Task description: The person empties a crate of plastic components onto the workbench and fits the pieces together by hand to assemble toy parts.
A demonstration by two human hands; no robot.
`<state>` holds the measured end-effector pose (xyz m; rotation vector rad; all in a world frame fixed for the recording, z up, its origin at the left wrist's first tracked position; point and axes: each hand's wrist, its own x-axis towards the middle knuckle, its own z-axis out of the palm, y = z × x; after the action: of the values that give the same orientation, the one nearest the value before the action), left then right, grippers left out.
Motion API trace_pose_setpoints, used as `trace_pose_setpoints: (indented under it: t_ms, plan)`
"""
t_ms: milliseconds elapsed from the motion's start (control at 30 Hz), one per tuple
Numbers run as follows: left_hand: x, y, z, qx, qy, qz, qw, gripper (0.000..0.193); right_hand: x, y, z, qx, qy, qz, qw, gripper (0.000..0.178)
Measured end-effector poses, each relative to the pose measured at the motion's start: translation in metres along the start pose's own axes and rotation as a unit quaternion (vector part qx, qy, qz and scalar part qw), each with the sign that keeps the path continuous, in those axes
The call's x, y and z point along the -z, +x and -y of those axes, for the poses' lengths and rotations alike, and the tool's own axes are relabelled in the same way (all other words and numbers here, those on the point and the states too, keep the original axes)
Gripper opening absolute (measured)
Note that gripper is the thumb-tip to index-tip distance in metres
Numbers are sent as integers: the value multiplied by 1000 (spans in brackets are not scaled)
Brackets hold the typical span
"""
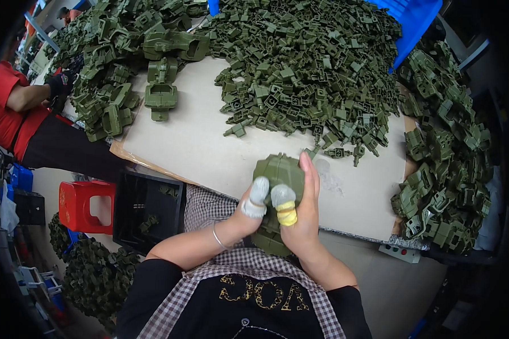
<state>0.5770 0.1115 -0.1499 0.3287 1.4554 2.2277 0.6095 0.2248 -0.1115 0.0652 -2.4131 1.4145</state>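
An olive-green plastic toy vehicle body [278, 169] is held upright in front of my chest, just off the table's near edge. My left hand [253, 208] grips its left side, with a white wrapping on the thumb. Against the right side presses my right hand [304, 212], its thumb wrapped in white and yellow and its fingers stretched up along the part. Both thumbs lie on the face toward me. A small green part [311, 151] shows by my right fingertips. The left fingers are hidden behind the body.
A big heap of small green parts [311, 68] covers the far table [192, 130]. Larger green bodies pile up at left [116, 107] and right [441, 186]. A black crate [144, 217] and red stool [85, 206] stand lower left. A person in red [14, 107] works at far left.
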Motion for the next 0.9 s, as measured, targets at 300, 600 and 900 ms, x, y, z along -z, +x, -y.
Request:
trace_pose_setpoints:
  t_ms: [300, 600, 900]
  plan:
    - [43, 17, -26, -112, -248, 22, 962, 61, 19, -13, -27, -131, 387, 113, 906, 85]
    - [40, 45, -93, -349, 206, -84, 910, 66, 59, 9, -60, -124, 224, 157, 954, 57]
    - [10, 87, -90, -6, 658, 324, 680, 54, 68, 25, -47, 3, -92, 140, 986, 57]
